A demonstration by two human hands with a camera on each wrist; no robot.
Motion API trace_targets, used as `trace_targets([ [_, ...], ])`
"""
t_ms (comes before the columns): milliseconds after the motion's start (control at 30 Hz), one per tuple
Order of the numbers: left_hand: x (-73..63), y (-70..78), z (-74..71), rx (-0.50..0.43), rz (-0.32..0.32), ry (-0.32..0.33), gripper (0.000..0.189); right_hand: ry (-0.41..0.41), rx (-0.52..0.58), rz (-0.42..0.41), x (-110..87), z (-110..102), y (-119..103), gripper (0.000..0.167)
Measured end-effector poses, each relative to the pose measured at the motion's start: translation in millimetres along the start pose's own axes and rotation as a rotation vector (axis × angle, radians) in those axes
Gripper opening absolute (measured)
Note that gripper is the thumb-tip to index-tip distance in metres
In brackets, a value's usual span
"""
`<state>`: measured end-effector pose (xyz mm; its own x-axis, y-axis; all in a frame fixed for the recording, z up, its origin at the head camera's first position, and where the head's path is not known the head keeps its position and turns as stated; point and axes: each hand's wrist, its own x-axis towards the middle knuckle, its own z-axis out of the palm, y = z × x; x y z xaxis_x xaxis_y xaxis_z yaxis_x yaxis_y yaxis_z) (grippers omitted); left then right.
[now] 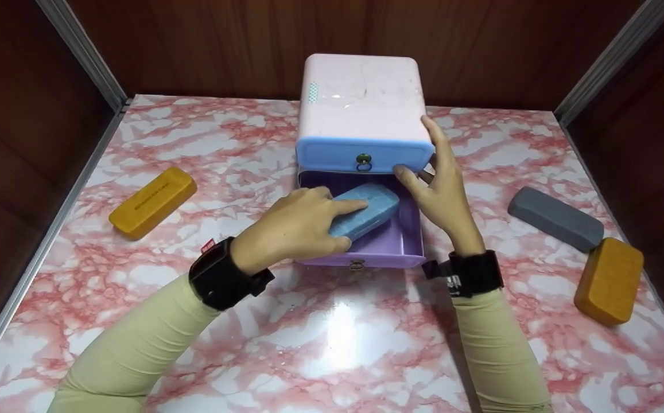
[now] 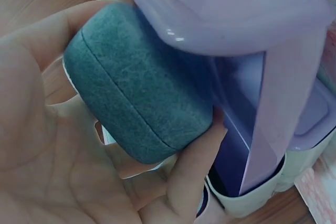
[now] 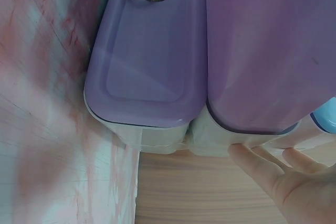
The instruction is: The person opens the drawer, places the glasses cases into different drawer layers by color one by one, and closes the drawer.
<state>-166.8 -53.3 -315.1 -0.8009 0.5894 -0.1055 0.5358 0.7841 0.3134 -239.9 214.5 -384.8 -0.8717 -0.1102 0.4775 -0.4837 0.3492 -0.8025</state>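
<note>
A blue glasses case (image 1: 375,209) lies tilted inside a pulled-out purple drawer (image 1: 409,229) of a small cabinet (image 1: 366,97). My left hand (image 1: 294,226) grips the case, its index finger stretched along the top. In the left wrist view, the thumb and fingers surround the end of the case (image 2: 136,85), beside the drawer front. My right hand (image 1: 443,192) steadies the cabinet's right side, the thumb at the corner of the blue top drawer (image 1: 332,155). In the right wrist view, its nearly straight fingers (image 3: 257,166) touch the cabinet's side.
A yellow glasses case (image 1: 152,202) lies on the marbled tabletop (image 1: 240,344) at the left. To the right are a grey case (image 1: 555,218) and another yellow case (image 1: 609,281), nearly touching. Below the pulled-out drawer, a closed purple drawer (image 3: 149,61) has a ring handle. Dark panels (image 1: 222,51) surround the table.
</note>
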Motion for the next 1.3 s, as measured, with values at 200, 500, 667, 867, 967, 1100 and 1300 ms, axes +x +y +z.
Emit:
trace_targets([
  [200,12.1,7.4,2.1,0.005,-0.023,-0.016,0.07,-0.005,-0.007,0.01,-0.1,0.0,-1.4,0.08],
  [500,24.9,18.6,6.5,0.002,-0.056,-0.011,0.071,-0.01,-0.008,0.01,-0.6,-0.2,-1.3,0.079],
  [667,30.6,24.6,8.4,0.004,-0.083,-0.001,0.071,-0.008,-0.001,0.006,-0.2,-0.1,-0.9,0.079],
  [867,35.6,30.6,12.2,-0.029,-0.102,0.021,0.073,-0.009,-0.003,0.008,-0.2,-1.1,-1.3,0.079],
  [967,38.1,35.3,14.5,-0.037,-0.111,0.022,0.074,-0.009,-0.003,0.007,-0.1,-1.6,-1.7,0.079],
  [1100,43.1,43.5,17.7,0.001,-0.148,-0.002,0.081,-0.009,0.003,0.005,0.1,-1.7,-2.0,0.079],
  [1300,53.3,52.1,23.1,0.06,-0.213,-0.024,0.089,-0.009,0.009,0.01,-0.1,-0.6,-2.0,0.079],
])
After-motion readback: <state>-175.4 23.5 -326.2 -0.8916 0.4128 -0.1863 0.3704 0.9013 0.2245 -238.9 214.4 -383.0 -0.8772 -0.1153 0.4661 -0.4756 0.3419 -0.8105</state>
